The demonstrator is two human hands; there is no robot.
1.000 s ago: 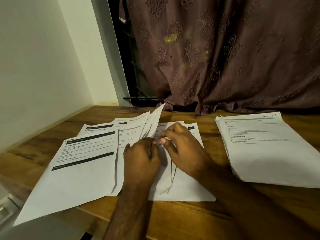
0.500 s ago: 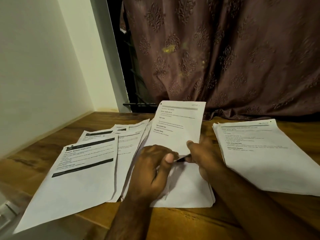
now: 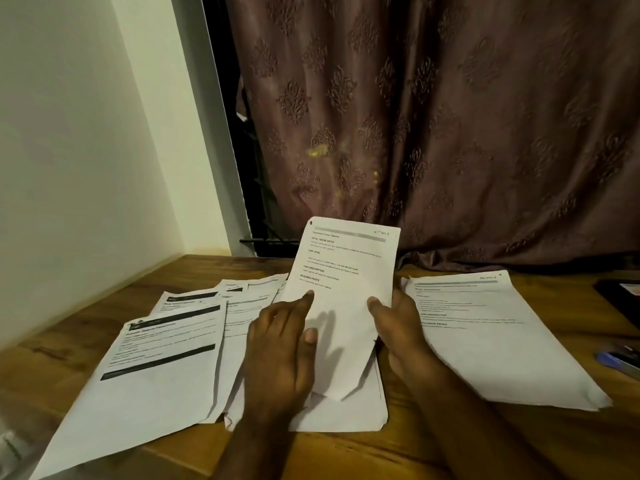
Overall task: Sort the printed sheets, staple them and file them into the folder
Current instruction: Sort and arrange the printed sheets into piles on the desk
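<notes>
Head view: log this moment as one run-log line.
stage: sorting | left hand: fingers on raised sheet | right hand: grips raised sheet's right edge | centre pile: under it | right stack: untouched | stapling: not begun

Dim, warm indoor light. White sheets (image 3: 346, 289) are the brightest areas; the curtain (image 3: 450, 116) is dark and muted. Soft finger shadows fall on the raised sheet. Wall (image 3: 69, 133) moderately lit, greenish tint. Wide-angle bending at frame edges. Printed text soft; the lower left corner is blurred.
</notes>
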